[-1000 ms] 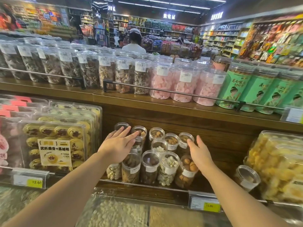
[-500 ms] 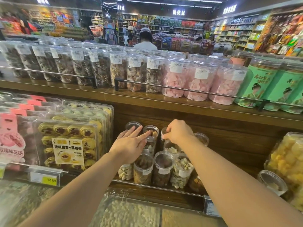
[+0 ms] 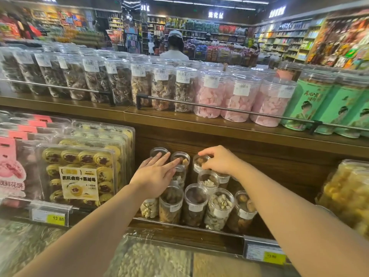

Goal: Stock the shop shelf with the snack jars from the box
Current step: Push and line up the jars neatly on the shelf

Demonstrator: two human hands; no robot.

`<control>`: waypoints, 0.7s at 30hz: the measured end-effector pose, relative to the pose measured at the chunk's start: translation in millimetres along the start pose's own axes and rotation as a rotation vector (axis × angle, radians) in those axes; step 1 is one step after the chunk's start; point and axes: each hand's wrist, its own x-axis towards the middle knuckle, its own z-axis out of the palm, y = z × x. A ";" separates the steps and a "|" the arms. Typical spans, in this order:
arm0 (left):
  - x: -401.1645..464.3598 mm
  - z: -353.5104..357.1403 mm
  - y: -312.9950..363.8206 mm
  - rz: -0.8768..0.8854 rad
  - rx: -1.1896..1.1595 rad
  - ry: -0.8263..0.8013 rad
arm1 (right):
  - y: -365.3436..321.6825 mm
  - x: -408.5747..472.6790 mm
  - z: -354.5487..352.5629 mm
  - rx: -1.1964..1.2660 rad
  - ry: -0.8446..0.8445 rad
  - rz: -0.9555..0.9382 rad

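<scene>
On the lower shelf (image 3: 265,162) we see a cluster of small clear snack jars (image 3: 196,204) with clear lids and white stickers. The front row holds pistachios, dark pieces and round brown biscuits; the rows behind are harder to read, perhaps nuts. Our left hand (image 3: 154,174) lies flat, fingers spread wide, over the left jars, holding nothing. Our right hand (image 3: 220,159) closes its grip on the lid of a back-row jar (image 3: 199,162) standing on the shelf. To the left, cookie trays (image 3: 79,172) carry a Chinese label, above a yellow price tag (image 3: 57,218) reading 12.80. On the upper shelf stand pink candy jars (image 3: 239,98) and green tins (image 3: 308,104).
</scene>
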 end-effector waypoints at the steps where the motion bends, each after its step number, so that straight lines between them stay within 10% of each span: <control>1: -0.2 -0.1 0.4 0.002 0.001 0.004 | 2.2 -5.3 -6.7 0.021 -0.054 -0.018; 5: 0.6 0.3 -0.3 0.001 -0.002 0.002 | 26.6 -14.8 -14.3 -0.010 -0.174 0.032; 21: 1.3 1.0 -1.4 0.004 0.000 -0.003 | 32.0 -21.2 22.0 -0.189 0.209 0.025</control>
